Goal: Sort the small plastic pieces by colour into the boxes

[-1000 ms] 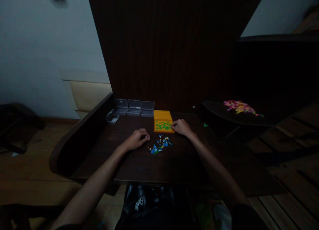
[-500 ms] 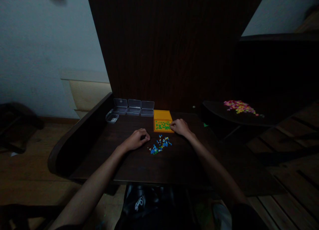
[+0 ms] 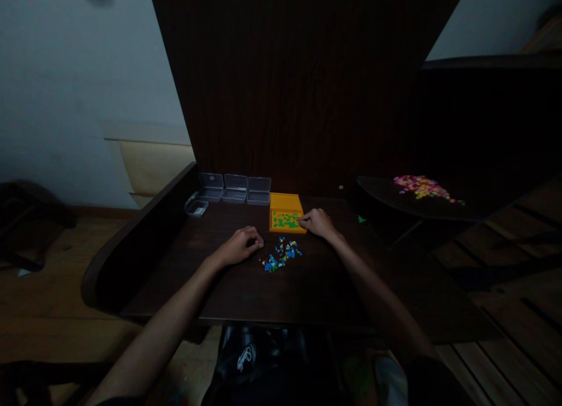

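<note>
1. Yellow box (image 3: 287, 230), open, at the middle of the frame: the fingertips (image 3: 302, 219) of my right hand (image 3: 318, 223) reach in at its right edge. Those fingers look narrow, drawn near each other, but they are too small and dark for me to tell whether they pinch anything.

2. Green pieces (image 3: 285, 223) lie leftward in the frame from those fingertips, scattered over the box's shallow tray. The tray's longer side seems to run left to right, roughly the way my fingers point in; of my two hands, the right is clearly the nearer.

3. My left hand (image 3: 240, 245) rests left of centre on the dark table (image 3: 246, 294), thumb and forefinger curled toward each other. I cannot tell whether they hold anything.

4. Loose pieces (image 3: 290, 253), mostly blue with some paler ones, lie just right of that hand and below the box. Their patch slants from lower left to upper right.

5. The box's lid (image 3: 285, 201) stands open behind the tray.

6. Three see-through cases (image 3: 236, 196) with raised lids line up left of the box; a smaller case (image 3: 196, 208) sits before the leftmost. I cannot make out what they hold.

7. Pink and yellow pieces (image 3: 421, 187) spread over a side shelf (image 3: 377, 189) at the right of the frame, well apart from both hands.
</note>
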The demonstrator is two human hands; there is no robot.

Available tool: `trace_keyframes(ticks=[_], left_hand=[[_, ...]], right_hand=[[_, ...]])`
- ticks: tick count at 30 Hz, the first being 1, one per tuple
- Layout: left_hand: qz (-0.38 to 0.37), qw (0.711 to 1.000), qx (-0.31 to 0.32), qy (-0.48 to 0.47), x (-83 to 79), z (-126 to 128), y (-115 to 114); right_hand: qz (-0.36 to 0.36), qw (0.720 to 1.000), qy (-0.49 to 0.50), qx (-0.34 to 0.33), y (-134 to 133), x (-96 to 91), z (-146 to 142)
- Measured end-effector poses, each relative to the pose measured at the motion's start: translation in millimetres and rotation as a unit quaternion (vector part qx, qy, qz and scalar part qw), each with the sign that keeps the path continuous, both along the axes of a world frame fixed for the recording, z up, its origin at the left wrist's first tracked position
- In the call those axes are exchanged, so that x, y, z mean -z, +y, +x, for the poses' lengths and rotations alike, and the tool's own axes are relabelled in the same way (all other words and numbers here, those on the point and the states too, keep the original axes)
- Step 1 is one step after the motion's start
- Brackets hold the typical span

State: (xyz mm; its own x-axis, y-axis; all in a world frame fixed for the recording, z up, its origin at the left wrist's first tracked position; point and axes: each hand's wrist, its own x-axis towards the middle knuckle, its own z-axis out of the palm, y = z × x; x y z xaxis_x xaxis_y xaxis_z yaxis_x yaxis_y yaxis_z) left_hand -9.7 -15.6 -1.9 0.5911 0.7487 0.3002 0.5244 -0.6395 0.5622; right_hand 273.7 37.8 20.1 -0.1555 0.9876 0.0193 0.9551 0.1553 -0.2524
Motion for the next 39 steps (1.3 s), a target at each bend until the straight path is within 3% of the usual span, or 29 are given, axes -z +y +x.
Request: trace_keyframes(ticks=[9,15,17,21,27,39], left_hand=[[0.004,0.999,0.003,-0.032,0.2,0,0],[0.012,0.997,-0.008,-0.081,-2.7,3,-2],[0.021,0.995,-0.013,-0.092,-2.4,3,-1],[0.034,0.993,-0.027,-0.111,-2.0,3,-1],[0.038,0.991,-0.032,-0.123,-2.8,5,-3],[0.03,0.992,-0.032,-0.119,-3.5,7,-5]], right_hand=[[0.056,0.996,0.056,-0.033,0,-2.2,3],[0.049,0.959,0.212,-0.182,-17,3.5,-27],[0.037,0.945,0.237,-0.224,-26,7.0,-43],[0.084,0.921,0.253,-0.284,-39,12.1,-66],[0.109,0.917,0.262,-0.281,-43,15.2,-72],[0.065,0.912,0.287,-0.287,-40,17.7,-68]])
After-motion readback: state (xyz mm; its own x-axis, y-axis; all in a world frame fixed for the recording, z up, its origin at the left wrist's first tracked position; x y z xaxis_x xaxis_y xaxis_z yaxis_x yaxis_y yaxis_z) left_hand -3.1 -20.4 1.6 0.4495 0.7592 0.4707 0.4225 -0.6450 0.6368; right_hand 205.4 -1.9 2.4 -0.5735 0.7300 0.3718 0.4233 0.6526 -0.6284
